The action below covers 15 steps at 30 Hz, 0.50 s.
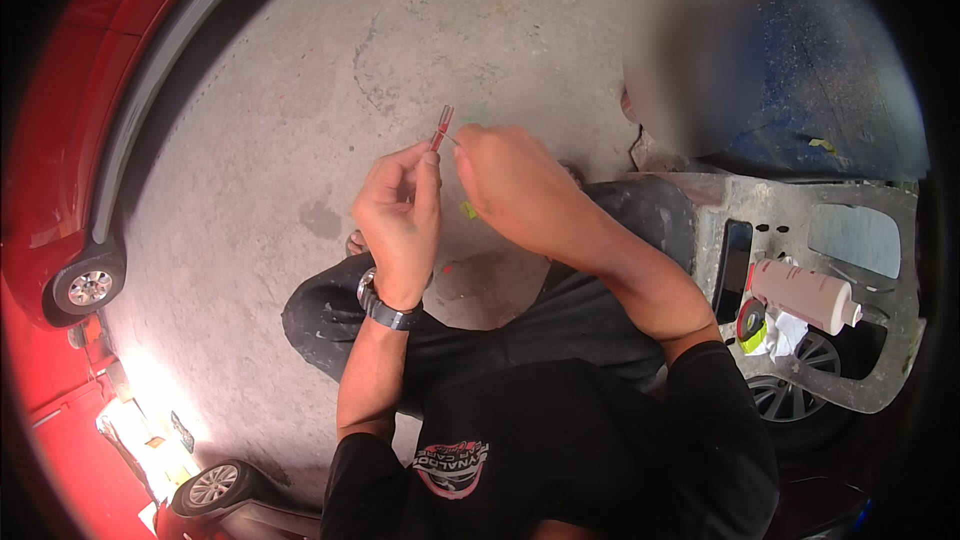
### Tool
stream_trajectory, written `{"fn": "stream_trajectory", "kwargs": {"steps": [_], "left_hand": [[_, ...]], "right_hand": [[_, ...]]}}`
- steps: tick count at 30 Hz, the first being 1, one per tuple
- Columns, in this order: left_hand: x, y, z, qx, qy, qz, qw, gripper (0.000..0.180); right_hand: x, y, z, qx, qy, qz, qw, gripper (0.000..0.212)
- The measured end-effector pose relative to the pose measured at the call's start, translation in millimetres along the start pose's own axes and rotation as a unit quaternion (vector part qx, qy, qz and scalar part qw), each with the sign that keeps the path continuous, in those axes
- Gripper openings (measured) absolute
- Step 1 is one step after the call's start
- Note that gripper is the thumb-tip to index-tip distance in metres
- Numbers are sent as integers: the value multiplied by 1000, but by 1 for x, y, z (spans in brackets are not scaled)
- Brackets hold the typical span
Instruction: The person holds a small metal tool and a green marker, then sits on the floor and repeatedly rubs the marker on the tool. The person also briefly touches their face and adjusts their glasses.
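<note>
My left hand point(400, 205), with a wristwatch point(388, 308) below it, is closed. Its thumb and fingers pinch a slim red tube point(441, 128) with a clear or silvery forked-looking upper end. My right hand point(505, 165) is closed just to the right of the tube, its back toward me. From its fingertips a thin rod point(449, 138) reaches to the tube's side; I cannot tell whether the two touch. The right fingers are mostly hidden behind the hand.
At right, a metal panel with cut-outs point(740, 202) carries a white bottle point(800, 295) lying on its side, a tape roll point(750, 320) and crumpled white paper point(785, 333). A blue panel point(820, 60) stands beyond. Red car point(50, 140) at left; work light point(155, 445) lower left.
</note>
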<state>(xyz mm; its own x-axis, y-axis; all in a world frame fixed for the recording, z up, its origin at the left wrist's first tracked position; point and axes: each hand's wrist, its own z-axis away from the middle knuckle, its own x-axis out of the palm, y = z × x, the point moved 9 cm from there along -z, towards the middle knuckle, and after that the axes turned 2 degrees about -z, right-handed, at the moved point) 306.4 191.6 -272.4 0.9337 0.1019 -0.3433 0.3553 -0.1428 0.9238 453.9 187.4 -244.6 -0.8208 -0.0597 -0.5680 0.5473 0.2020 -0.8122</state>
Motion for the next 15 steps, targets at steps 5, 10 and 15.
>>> {"fn": "stream_trajectory", "kwargs": {"steps": [5,10,15], "left_hand": [[1,28,3,122,11,-105,987,14],[-3,38,4,185,37,-126,974,17],[-12,51,3,206,73,-101,971,17]], "right_hand": [[1,7,-6,19,-14,-10,1000,20],[-14,-1,-9,-40,-33,-78,996,19],[-31,1,-5,-11,27,-124,992,22]]}}
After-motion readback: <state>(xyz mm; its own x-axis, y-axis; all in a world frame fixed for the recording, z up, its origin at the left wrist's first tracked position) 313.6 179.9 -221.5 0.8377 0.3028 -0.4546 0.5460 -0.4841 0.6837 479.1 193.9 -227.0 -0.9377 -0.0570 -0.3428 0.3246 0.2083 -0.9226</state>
